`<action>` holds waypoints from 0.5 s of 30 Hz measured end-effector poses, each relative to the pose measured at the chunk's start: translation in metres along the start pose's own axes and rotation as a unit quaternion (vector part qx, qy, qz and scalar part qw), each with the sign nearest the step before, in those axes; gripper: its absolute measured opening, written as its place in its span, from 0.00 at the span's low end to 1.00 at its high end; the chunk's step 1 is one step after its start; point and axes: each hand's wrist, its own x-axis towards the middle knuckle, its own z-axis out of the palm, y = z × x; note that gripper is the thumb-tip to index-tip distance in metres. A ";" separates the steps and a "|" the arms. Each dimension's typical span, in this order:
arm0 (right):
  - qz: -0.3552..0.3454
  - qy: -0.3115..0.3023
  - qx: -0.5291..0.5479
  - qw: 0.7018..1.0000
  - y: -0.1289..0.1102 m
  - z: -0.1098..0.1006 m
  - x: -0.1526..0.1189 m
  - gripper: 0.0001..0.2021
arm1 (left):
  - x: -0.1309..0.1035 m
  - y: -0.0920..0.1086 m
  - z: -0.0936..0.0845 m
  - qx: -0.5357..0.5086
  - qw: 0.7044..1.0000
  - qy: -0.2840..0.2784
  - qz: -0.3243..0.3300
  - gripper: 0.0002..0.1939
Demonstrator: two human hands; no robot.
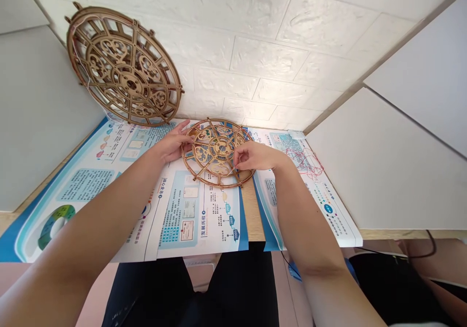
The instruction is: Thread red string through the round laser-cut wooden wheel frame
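Observation:
A brown wooden wheel (223, 147) with spokes and scroll cut-outs sits over the printed sheets in front of me. My left hand (175, 143) grips its left rim, the thumb over the front and some fingers hidden behind. At the lower right of the wheel, my right hand (251, 156) is closed in a pinch on a thin wire (230, 172) that runs along the rim. Most of the pinched part is covered by the fingers. To the right of that hand lies a loose tangle of thin red and white wire (304, 162).
A larger wooden wheel (126, 69) leans against the white brick-pattern wall (270, 54) at the left, wire along its rim. Printed sheets (138, 181) cover much of the wooden table (253, 210). White panels (350, 171) flank both sides. Another person's legs (386, 288) show at lower right.

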 end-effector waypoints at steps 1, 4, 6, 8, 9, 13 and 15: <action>0.012 -0.006 -0.005 1.000 0.000 0.000 0.000 0.03 | 0.000 0.000 0.000 0.002 1.000 -0.001 0.001 0.53; 0.026 -0.027 -0.015 0.999 -0.001 0.000 0.001 0.03 | 0.000 0.000 0.000 0.003 1.000 -0.010 0.006 0.52; 0.025 -0.043 -0.014 0.999 -0.002 -0.001 0.000 0.04 | 0.000 0.000 0.000 0.002 1.000 -0.015 0.007 0.52; 0.029 -0.058 -0.004 0.998 -0.003 -0.001 0.000 0.05 | 0.000 0.000 0.000 0.003 1.000 -0.019 0.006 0.51; 0.033 -0.065 0.003 0.997 -0.003 -0.002 -0.001 0.06 | 0.000 0.000 0.000 0.004 1.000 -0.020 0.007 0.50; 0.051 -0.079 0.024 0.995 -0.002 -0.002 -0.001 0.06 | 0.001 -0.001 -0.001 0.002 1.000 -0.018 0.009 0.50; 0.050 -0.078 0.029 0.995 0.000 -0.002 0.000 0.07 | 0.001 -0.001 -0.001 -0.002 1.000 -0.018 0.008 0.50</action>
